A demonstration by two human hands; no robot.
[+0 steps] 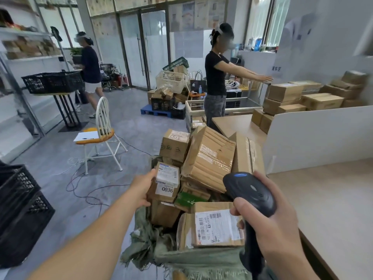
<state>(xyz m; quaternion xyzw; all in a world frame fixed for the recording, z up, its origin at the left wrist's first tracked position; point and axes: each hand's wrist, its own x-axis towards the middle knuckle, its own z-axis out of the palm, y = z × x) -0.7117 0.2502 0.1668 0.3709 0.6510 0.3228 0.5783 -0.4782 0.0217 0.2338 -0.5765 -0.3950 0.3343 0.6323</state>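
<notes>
My left hand [141,187] grips the left side of a small cardboard parcel [166,182] that carries a white shipping label and a sticker reading 0836. The parcel sits on a heap of cardboard parcels [210,158] inside a torn green woven sack [147,241]. My right hand [276,217] holds a black handheld barcode scanner [250,190] by its handle, head pointing left toward the heap. Below the scanner lies another box with a barcode label [216,227] facing up.
A wooden table [333,209] with a white divider panel [319,138] runs along the right. Black crates [18,211] stand at the left. A white chair [103,134] with paper, floor cables [88,190], and two people stand further back among stacked boxes [286,98].
</notes>
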